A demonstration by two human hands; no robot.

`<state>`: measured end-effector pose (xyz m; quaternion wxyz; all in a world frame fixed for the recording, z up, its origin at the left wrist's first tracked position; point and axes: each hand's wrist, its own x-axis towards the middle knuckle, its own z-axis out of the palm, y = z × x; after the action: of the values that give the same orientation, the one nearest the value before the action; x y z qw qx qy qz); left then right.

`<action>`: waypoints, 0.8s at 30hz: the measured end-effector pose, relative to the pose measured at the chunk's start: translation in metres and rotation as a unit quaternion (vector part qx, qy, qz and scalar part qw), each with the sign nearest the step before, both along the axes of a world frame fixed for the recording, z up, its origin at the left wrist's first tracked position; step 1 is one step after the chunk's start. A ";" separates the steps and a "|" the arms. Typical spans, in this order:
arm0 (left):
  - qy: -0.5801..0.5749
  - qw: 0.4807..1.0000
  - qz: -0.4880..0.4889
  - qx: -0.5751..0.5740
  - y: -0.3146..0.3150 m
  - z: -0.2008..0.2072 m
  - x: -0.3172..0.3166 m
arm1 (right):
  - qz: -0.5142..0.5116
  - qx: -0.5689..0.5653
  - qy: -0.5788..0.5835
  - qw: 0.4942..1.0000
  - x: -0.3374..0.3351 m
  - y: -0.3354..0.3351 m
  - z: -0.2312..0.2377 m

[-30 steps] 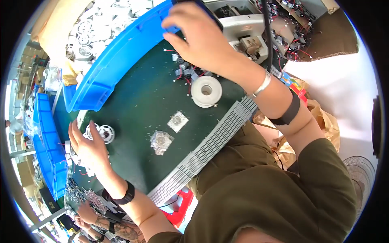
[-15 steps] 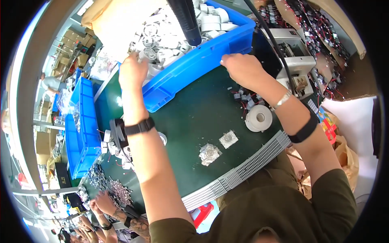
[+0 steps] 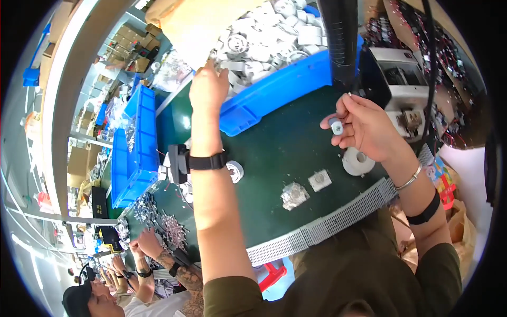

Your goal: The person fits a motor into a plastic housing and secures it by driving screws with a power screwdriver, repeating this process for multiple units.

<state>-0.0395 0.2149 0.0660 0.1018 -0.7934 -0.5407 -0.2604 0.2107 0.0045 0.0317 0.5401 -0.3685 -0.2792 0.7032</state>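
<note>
My left hand [image 3: 209, 89] is at the left end of a blue bin [image 3: 290, 84] heaped with white round plastic parts [image 3: 259, 53]. Its fingers are bent at the edge of the heap; whether a part is between them is hidden. Above the green table, my right hand [image 3: 367, 127] is turned palm up, its fingers curled round a small grey motor [image 3: 336, 126] with its end facing up. Below that hand lies a white spool-like ring [image 3: 358, 161]. Nearer me are a crumpled silvery lump [image 3: 294, 196] and a small whitish square piece [image 3: 319, 180].
A black flexible tube [image 3: 340, 42] hangs before the bin. Right of it stands a grey metal machine [image 3: 398, 74]; wired motors [image 3: 422, 47] lie behind. Another blue bin [image 3: 136, 150] is at left, with metal parts [image 3: 173, 232] near a co-worker's hands [image 3: 148, 244]. A perforated strip [image 3: 322, 224] borders the table.
My right hand has left the blue bin's front wall, drawn back and turned palm up, now showing a motor. My left hand stays at the bin's left end. The whole view has shifted.
</note>
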 end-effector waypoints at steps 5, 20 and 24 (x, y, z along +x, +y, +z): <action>0.070 0.989 -0.048 -0.120 0.041 -0.014 -0.026 | 0.049 0.048 0.046 0.997 -0.004 -0.028 -0.004; -0.060 0.981 -0.026 -0.182 0.036 -0.033 -0.016 | 0.016 0.044 0.008 0.999 0.003 -0.062 -0.031; -0.021 0.984 -0.068 -0.161 0.048 -0.036 -0.014 | 0.008 0.046 0.004 0.999 0.005 -0.064 -0.033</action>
<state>-0.0538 0.2628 0.0300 -0.0567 -0.8286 -0.5227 -0.1922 0.2153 -0.0597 -0.0012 0.5522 -0.3377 -0.3122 0.6954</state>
